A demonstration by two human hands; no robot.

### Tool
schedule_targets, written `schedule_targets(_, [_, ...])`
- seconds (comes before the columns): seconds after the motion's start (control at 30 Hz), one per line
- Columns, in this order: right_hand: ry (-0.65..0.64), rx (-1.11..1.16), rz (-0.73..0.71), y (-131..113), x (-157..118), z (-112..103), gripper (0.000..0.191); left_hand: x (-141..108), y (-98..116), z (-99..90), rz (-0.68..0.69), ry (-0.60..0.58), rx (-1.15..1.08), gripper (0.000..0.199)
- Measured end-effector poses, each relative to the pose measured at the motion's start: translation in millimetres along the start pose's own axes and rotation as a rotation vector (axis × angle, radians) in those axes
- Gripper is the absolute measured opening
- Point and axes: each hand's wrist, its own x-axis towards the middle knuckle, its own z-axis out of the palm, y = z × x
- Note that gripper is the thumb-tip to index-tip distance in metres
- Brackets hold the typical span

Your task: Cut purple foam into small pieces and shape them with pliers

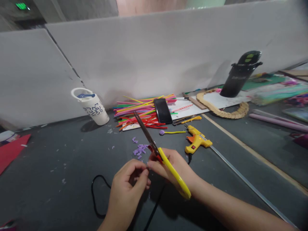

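Here we are on the head camera, the only view, so no part of the scene is shared with another; it looks from above the near edge of the table (pixel 72 166), forward and down across the top. It sits close over the hands (pixel 154 173); the far edge and the upright panel (pixel 154 57) behind it lie farther off.

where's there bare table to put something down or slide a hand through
Widest patch: the dark tabletop between the red sheet and black cable, with only small scraps on it. Another lies right of the tan strip, below the pink tubes. Crowded: along the wall, from the colored stems and phone to the black bottle.
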Motion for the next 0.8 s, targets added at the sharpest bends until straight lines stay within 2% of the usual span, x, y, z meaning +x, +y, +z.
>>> schedule_targets(0.07, [0.028, -0.094, -0.010, -0.1, -2.6, 0.0, 0.017, 0.7, 0.4, -0.9, -0.012, 0.072, -0.055, 0.008])
schedule_targets(0.2, [0.066, -0.501, -0.088, -1.4, -9.2, 3.3, 0.036, 1.2, -1.7, -5.6, 0.061, 0.303, -0.228, 0.004])
schedule_targets(0.33, [0.045, -0.728, -0.167, 2.5, -13.1, 9.9, 0.048, -0.8, -2.5, -9.2, 0.153, 0.412, -0.333, 0.010])
schedule_targets(0.47, [0.055, -0.789, -0.204, 7.6, -15.3, 15.3, 0.046, -3.7, -2.0, -7.8, 0.151, 0.459, -0.348, 0.009])
schedule_targets(0.63, [0.047, -0.810, -0.214, 10.5, -16.9, 19.5, 0.049, -5.1, -4.0, -4.2, 0.061, 0.522, -0.326, 0.008])
schedule_targets(0.8, [0.063, -0.821, -0.224, 9.8, -16.9, 20.9, 0.048, -3.9, 2.6, -1.9, 0.034, 0.573, -0.362, 0.007])
